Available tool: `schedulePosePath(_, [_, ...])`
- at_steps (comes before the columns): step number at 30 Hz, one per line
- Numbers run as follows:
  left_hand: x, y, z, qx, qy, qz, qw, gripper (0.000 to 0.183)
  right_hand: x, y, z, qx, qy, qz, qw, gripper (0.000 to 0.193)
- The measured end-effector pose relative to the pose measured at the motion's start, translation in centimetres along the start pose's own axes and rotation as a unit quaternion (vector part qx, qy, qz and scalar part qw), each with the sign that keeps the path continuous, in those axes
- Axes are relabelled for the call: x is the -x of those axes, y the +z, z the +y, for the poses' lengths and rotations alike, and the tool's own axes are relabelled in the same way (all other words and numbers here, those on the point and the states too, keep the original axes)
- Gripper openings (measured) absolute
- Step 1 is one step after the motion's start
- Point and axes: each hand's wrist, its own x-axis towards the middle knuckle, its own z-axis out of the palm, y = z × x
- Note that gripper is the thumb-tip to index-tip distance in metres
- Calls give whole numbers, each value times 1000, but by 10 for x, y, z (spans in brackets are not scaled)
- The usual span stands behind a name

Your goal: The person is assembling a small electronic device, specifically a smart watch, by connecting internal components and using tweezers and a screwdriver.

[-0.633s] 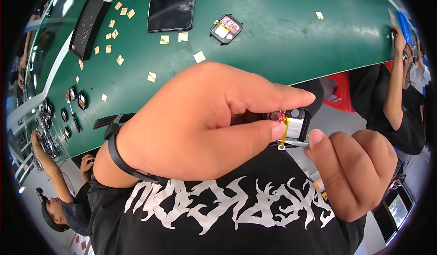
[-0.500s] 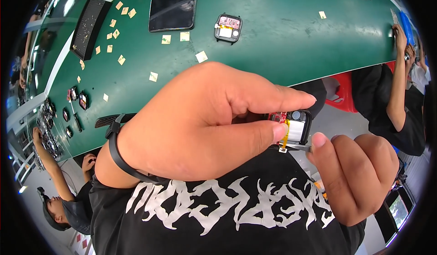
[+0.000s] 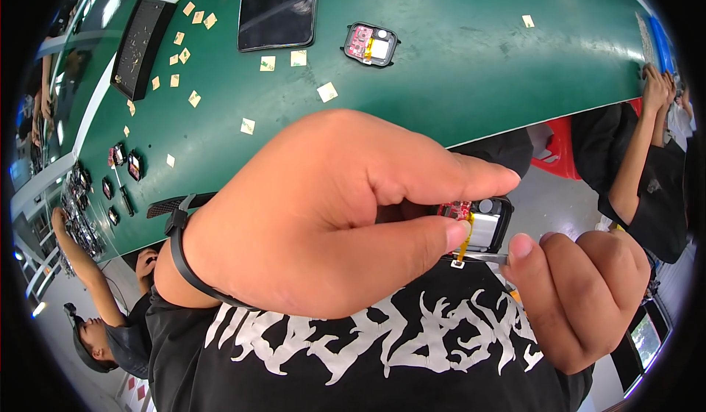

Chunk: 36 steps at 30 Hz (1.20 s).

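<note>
My left hand [image 3: 346,213], with a black band round its wrist, pinches an opened smartwatch case [image 3: 506,224] between thumb and fingers, above my lap. Inside the case show a red circuit board [image 3: 457,210] and a silver battery [image 3: 483,230]. A yellow flex cable [image 3: 464,249] comes out from under my thumb and ends in a small white connector [image 3: 457,264] at the case's lower edge. My right hand [image 3: 585,294] is closed on thin metal tweezers [image 3: 491,257], whose tip lies along that edge by the cable. Its curled fingers hide the rest of the tool.
On the green table [image 3: 456,66] lie another opened watch case [image 3: 370,44], a black tablet-like panel [image 3: 278,11] and scattered beige stickers [image 3: 327,92]. A black tray [image 3: 142,48] stands at left, near several watch parts [image 3: 134,164]. Other people work at both sides.
Both hands have moved slightly down and right together with the held watch case, the grips unchanged. On the table, the other watch case looks turned. A person's hands at right have shifted.
</note>
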Motion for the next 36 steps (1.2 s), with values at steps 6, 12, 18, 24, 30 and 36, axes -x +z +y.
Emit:
schedulePosePath(6, [1, -3, -4, 12, 27, -14, 999, 40, -3, 2, 3, -18, -21, 6, 1000, 33])
schedulePosePath(12, [-1, -4, -5, -3, 43, -14, 999, 41, -7, 2, -2, -19, 2, -14, 1000, 35])
schedulePosePath(18, [3, -6, -5, 23, 29, -1, 999, 41, -13, 0, -12, -30, 70, -27, 997, 38])
schedulePosePath(24, [1, -6, -1, 42, 22, -5, 999, 42, -13, -9, -16, -13, 85, -44, 995, 39])
schedulePosePath(30, [2, -8, -2, 33, 4, -13, 999, 41, -12, -4, -7, -11, 38, -40, 998, 35])
schedulePosePath(36, [3, -8, -4, 42, -15, -13, 999, 40, -9, 5, 5, 3, -32, -21, 999, 33])
